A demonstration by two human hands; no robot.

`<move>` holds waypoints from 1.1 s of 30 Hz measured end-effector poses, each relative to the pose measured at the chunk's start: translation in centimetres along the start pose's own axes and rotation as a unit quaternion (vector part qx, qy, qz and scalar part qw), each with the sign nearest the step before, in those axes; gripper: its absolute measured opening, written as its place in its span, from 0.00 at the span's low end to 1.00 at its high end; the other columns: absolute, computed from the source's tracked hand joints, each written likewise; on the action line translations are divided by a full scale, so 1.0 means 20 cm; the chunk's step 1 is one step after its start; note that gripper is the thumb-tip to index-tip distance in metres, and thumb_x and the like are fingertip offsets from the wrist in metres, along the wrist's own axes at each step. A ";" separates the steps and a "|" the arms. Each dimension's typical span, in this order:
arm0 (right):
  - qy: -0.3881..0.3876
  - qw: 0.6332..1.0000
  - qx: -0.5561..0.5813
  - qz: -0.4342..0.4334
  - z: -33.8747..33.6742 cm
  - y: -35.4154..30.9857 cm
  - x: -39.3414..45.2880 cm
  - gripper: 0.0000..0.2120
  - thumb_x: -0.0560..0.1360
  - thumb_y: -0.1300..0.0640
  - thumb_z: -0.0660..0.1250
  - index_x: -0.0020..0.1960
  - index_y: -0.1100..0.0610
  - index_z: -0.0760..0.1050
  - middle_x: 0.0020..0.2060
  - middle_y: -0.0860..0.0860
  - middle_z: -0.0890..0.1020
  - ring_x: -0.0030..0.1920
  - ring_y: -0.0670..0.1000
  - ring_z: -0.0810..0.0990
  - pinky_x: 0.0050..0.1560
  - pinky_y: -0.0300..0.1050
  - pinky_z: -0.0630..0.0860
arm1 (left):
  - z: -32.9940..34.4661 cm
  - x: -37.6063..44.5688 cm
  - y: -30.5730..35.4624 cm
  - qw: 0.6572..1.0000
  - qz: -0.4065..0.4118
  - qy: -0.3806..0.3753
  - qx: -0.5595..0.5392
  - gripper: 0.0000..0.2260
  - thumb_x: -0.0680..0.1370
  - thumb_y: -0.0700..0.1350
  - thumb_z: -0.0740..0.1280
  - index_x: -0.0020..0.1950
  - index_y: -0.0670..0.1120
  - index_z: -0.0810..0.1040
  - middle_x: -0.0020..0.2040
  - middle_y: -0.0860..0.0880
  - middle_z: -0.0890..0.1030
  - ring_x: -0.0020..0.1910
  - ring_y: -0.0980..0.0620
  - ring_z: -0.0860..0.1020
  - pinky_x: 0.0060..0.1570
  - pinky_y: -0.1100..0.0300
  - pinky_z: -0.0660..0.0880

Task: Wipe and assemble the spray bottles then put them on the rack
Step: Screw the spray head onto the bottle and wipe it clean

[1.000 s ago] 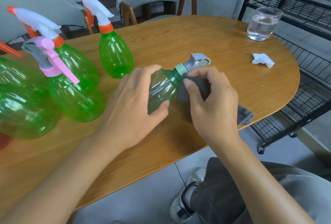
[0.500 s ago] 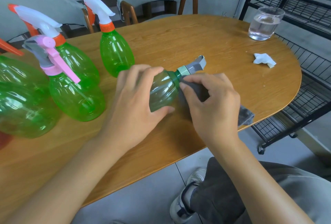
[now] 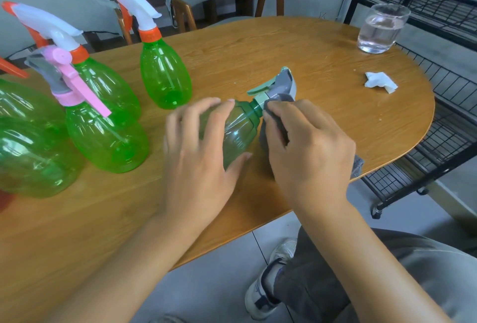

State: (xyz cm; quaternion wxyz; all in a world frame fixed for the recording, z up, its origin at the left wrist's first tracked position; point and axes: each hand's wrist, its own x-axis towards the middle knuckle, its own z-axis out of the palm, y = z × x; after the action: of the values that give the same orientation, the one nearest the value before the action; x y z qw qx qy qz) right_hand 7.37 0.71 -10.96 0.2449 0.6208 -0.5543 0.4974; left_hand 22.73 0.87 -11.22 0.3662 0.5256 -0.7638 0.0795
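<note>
The left hand (image 3: pixel 198 147) fingers wrap the spray bottle (image 3: pixel 238 126) body; right hand (image 3: pixel 307 149) fingers pinch the grey cloth (image 3: pixel 273 126) against its neck.

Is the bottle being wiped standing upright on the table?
No, the green spray bottle lies tilted on its side, gripped by the left hand while the right hand presses a grey cloth at its neck.

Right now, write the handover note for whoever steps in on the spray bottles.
Left hand holds the lying green bottle by its body.
Right hand presses the grey cloth at its neck, below the grey trigger head.
Done: this bottle has its head on.
Four more assembled bottles stand on the table, left, nearest one upright.
Left: finish wiping, then move all to the black rack, which holds none in view.
</note>
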 end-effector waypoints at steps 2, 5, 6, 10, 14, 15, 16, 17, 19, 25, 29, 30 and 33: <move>-0.036 0.999 0.015 -0.024 0.01 0.00 -0.01 0.05 0.74 0.67 0.73 0.45 0.58 0.84 0.35 0.52 0.80 0.35 0.56 0.78 0.27 0.50 0.72 | 0.00 0.00 0.00 1.000 -0.011 -0.004 0.004 0.35 0.69 0.50 0.81 0.73 0.42 0.73 0.67 0.42 0.74 0.64 0.38 0.70 0.68 0.48 0.67; -0.082 0.993 0.083 0.030 0.00 0.00 -0.02 0.03 0.77 0.62 0.72 0.49 0.57 0.84 0.39 0.51 0.83 0.40 0.55 0.81 0.34 0.51 0.75 | 0.00 0.02 -0.01 1.000 -0.012 -0.009 0.028 0.41 0.67 0.53 0.81 0.75 0.41 0.71 0.67 0.40 0.73 0.63 0.38 0.69 0.67 0.47 0.68; -0.093 0.986 0.116 0.074 0.00 0.01 -0.01 0.03 0.78 0.60 0.71 0.51 0.57 0.83 0.41 0.50 0.84 0.41 0.53 0.81 0.38 0.52 0.76 | 0.00 0.03 -0.02 0.999 -0.010 -0.010 0.041 0.43 0.66 0.55 0.82 0.75 0.40 0.71 0.66 0.40 0.73 0.62 0.38 0.69 0.65 0.47 0.70; -0.141 0.942 0.180 0.244 -0.04 0.04 0.02 0.04 0.80 0.54 0.71 0.52 0.54 0.81 0.41 0.46 0.85 0.41 0.45 0.81 0.41 0.33 0.73 | -0.02 0.07 -0.05 0.997 -0.030 -0.024 0.072 0.45 0.60 0.60 0.83 0.71 0.42 0.74 0.65 0.40 0.72 0.60 0.37 0.71 0.59 0.47 0.72; -0.215 0.851 0.216 0.427 -0.04 0.12 0.04 0.06 0.79 0.49 0.70 0.48 0.51 0.78 0.36 0.46 0.84 0.33 0.42 0.78 0.37 0.31 0.70 | -0.02 0.06 -0.09 0.993 -0.008 -0.047 0.107 0.44 0.66 0.64 0.77 0.74 0.41 0.69 0.72 0.38 0.70 0.66 0.35 0.70 0.64 0.43 0.73; -0.217 0.809 0.257 0.482 -0.03 0.14 0.04 0.07 0.79 0.49 0.71 0.47 0.52 0.79 0.35 0.48 0.84 0.35 0.44 0.79 0.40 0.37 0.73 | -0.02 0.06 -0.08 0.993 -0.002 -0.050 0.109 0.43 0.69 0.65 0.74 0.75 0.40 0.68 0.74 0.37 0.68 0.69 0.34 0.70 0.65 0.41 0.73; -0.207 0.760 0.310 0.533 -0.03 0.16 0.05 0.07 0.77 0.49 0.72 0.47 0.53 0.79 0.36 0.50 0.84 0.39 0.48 0.81 0.46 0.43 0.77 | -0.02 0.05 -0.08 0.993 0.001 -0.053 0.110 0.41 0.72 0.64 0.72 0.75 0.39 0.67 0.75 0.37 0.67 0.70 0.34 0.70 0.66 0.39 0.72; -0.187 0.704 0.371 0.576 -0.02 0.17 0.06 0.07 0.77 0.51 0.73 0.47 0.55 0.80 0.37 0.52 0.83 0.43 0.51 0.83 0.52 0.49 0.78 | -0.02 0.04 -0.07 0.992 0.006 -0.056 0.110 0.38 0.76 0.63 0.69 0.76 0.40 0.66 0.75 0.36 0.67 0.71 0.33 0.70 0.67 0.38 0.71; -0.148 0.583 0.489 0.632 -0.03 0.16 0.08 0.08 0.81 0.56 0.69 0.54 0.62 0.80 0.41 0.55 0.83 0.44 0.54 0.84 0.53 0.49 0.79 | 0.00 0.02 -0.06 0.992 0.024 -0.063 0.105 0.30 0.82 0.58 0.64 0.76 0.40 0.65 0.76 0.35 0.66 0.71 0.32 0.68 0.68 0.36 0.69; -0.172 0.397 0.616 0.658 -0.06 0.16 0.12 0.13 0.85 0.58 0.59 0.51 0.62 0.80 0.42 0.58 0.87 0.40 0.52 0.87 0.46 0.45 0.84 | 0.02 -0.02 -0.05 0.994 0.046 -0.071 0.068 0.22 0.83 0.47 0.63 0.75 0.40 0.66 0.75 0.36 0.66 0.71 0.30 0.66 0.70 0.35 0.64; -0.196 0.350 0.649 0.646 -0.07 0.17 0.13 0.19 0.77 0.62 0.64 0.67 0.62 0.76 0.54 0.58 0.84 0.55 0.54 0.85 0.58 0.47 0.81 | 0.00 0.00 -0.06 0.996 0.038 -0.071 0.041 0.24 0.81 0.46 0.68 0.74 0.42 0.67 0.74 0.39 0.68 0.69 0.32 0.68 0.68 0.36 0.66; -0.192 0.343 0.656 0.644 -0.07 0.17 0.13 0.24 0.75 0.62 0.66 0.71 0.62 0.73 0.56 0.59 0.83 0.58 0.56 0.83 0.61 0.49 0.79 | -0.01 0.01 -0.05 0.996 0.038 -0.070 0.033 0.25 0.79 0.47 0.70 0.74 0.43 0.67 0.73 0.39 0.69 0.67 0.33 0.69 0.67 0.36 0.67; -0.167 0.325 0.678 0.638 -0.06 0.16 0.12 0.26 0.72 0.63 0.67 0.70 0.60 0.73 0.54 0.59 0.83 0.60 0.56 0.82 0.65 0.52 0.77 | -0.04 0.04 -0.05 0.997 0.029 -0.073 0.012 0.30 0.75 0.48 0.74 0.74 0.43 0.68 0.69 0.42 0.71 0.64 0.37 0.69 0.65 0.42 0.68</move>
State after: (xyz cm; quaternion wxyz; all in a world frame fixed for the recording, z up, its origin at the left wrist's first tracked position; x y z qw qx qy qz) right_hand 3.72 -0.22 -9.20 -0.7514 0.0973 -0.2791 0.5899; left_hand 23.85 0.25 -10.44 0.3011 0.5116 -0.8024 0.0609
